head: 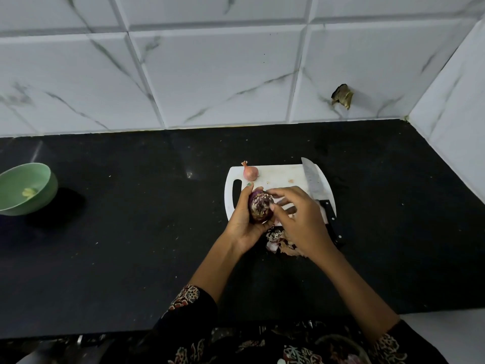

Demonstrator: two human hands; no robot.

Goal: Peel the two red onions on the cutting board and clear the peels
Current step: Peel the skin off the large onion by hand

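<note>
Left hand grips a red onion above the cutting board; right hand pinches its skin, hiding peels beneath. Second onion sits beyond.

Left hand cups a dark purple, partly peeled red onion above the near edge of the white plastic cutting board. Right hand has thumb and fingertips on the onion's pale, flaky top. Second small pinkish onion stands at the board's far-left corner. Black-handled steel knife lies along the board's right side. Loose papery peels lie on the black desk. Pale green bowl sits far left.
</note>
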